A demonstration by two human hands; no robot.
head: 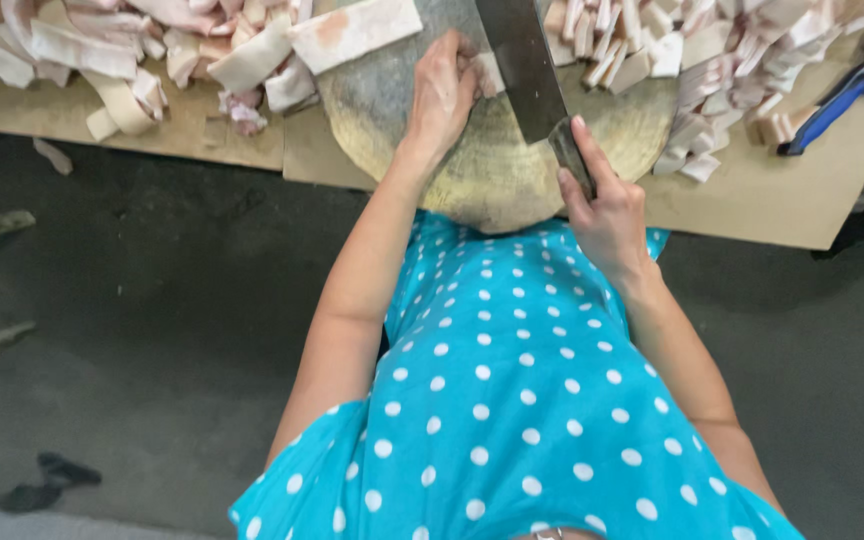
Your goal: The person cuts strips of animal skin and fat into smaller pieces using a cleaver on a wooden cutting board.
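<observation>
Cleaver (pixel 524 70): handle gripped in closed right hand (pixel 604 205), blade toward 12 o'clock over round block (pixel 402 110). Left hand (pixel 442 95) pinches pork strip (pixel 489 73) at blade's 9 o'clock.

A dark, worn concrete floor (pixel 142 330) fills the view from six to nine o'clock beneath a low tan board table (pixel 792 195) running from ten to three o'clock, evenly lit by soft daylight.

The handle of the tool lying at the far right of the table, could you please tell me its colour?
The handle is blue, best seen in the head view.
</observation>
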